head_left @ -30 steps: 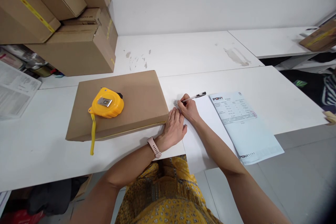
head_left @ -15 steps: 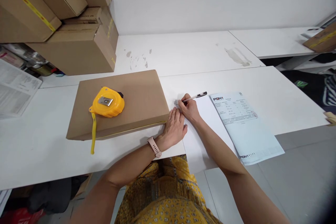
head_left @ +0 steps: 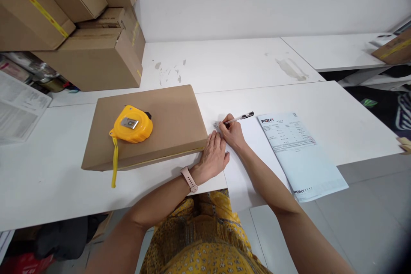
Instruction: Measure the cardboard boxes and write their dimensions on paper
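A pen [head_left: 239,117] with a clear barrel and black cap end is gripped in my right hand [head_left: 233,133], its tip down at a white sheet of paper [head_left: 253,145]. Small dark writing shows on the sheet just left of my fingers. My left hand [head_left: 214,154] lies flat with its fingers stretched out, on the sheet's left side, beside the right hand. Close to the left fingertips is the corner of a closed cardboard box [head_left: 170,115]. A yellow tape measure [head_left: 132,124] rests on the box, its strap hanging over the front edge.
A printed document [head_left: 298,158] lies right of the sheet, reaching past the front edge of the white table [head_left: 180,184]. Several cardboard boxes [head_left: 96,60] are stacked at the back left. At the left edge stands a printed white package [head_left: 19,111]. Another box [head_left: 396,47] sits far right.
My right hand and the pen have shifted very slightly to the right along the paper. My left hand, the box and the tape measure stay in place.
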Demonstrator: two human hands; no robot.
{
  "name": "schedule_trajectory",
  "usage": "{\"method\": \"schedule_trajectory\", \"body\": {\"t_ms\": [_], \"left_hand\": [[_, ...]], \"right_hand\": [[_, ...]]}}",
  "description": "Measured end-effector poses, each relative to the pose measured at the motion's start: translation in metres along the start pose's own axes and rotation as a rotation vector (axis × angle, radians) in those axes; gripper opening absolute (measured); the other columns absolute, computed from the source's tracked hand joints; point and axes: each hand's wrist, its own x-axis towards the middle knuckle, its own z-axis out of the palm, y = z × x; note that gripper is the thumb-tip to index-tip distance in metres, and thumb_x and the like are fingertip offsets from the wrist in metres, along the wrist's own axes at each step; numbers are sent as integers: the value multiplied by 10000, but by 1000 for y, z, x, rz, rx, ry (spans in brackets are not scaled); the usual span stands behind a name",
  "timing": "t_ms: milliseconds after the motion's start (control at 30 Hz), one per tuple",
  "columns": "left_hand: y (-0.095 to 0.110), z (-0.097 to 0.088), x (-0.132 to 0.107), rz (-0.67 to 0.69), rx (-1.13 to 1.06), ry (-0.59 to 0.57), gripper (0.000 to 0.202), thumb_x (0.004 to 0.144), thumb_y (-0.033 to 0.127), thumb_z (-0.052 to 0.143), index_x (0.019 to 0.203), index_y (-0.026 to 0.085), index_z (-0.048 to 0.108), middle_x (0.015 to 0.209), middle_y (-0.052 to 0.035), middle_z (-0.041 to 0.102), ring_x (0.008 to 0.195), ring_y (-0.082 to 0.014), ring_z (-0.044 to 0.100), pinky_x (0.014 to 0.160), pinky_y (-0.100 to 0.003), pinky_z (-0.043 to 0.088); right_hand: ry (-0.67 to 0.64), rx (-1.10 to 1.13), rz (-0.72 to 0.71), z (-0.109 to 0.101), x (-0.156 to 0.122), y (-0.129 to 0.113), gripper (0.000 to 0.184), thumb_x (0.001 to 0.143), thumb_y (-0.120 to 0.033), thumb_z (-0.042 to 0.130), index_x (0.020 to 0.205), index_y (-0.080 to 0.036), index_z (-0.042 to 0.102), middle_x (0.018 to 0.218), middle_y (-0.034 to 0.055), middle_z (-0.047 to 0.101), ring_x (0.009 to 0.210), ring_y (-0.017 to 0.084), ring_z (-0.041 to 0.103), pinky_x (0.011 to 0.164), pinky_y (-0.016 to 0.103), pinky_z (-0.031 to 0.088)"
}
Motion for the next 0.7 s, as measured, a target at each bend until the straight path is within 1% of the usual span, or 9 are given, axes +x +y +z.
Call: {"method": "schedule_trajectory", "body": {"t_ms": [200,467,700], "left_hand": [[0,0,-1,5,12,1,541,936,297,545,1367,-20,465,1474,-296,485,1458,-382,374,1203,-514,310],[-1,1,-1,24,41,16,557,936,303,555,1370,-32,462,1464,-291,497,1441,-391,399,1198,-504,319],[-1,0,0,15,20,0,525,941,299,536,1358,-13,468,1472,-293,490,1455,-380,381,1198,-524,319]], "right_hand": [[14,-16,4,-1,-1,-2,150,806,-286,537,729,-246,415,550,-77,422,539,129,418,557,276,333],[12,-41,-17,0,0,-1,153,807,-282,529,732,-249,401,547,-78,414,530,131,410,552,281,324],[18,-31,-17,0,-1,-2,170,824,-288,539,731,-246,403,555,-78,411,536,128,410,560,277,328]]}}
